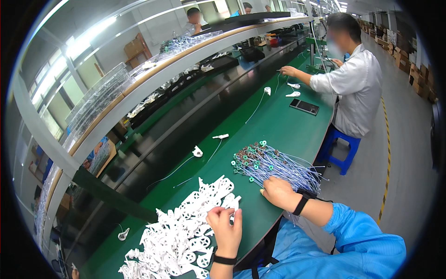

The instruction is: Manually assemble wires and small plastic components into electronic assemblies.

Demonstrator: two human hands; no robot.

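My left hand [225, 229] is closed in a pinch at the right edge of a heap of white plastic parts [174, 237]. Between its fingers and thumb is one white plastic part [231, 202], partly hidden. My right hand [279, 192] lies at the near side of a bundle of thin pale-blue wires [283, 168], fingers curled together. Whatever its fingertips grip is hidden. Green and brown ring-like ends [253, 157] sit at the far left of the wires. Both wrists wear black bands.
White parts with wires [197, 152] lie along the green table [260, 209]. A dark rectangular device [304, 107] lies farther off. A co-worker [355, 79] sits at the table on a blue stool [344, 151]. A shelf [139, 83] runs along the left.
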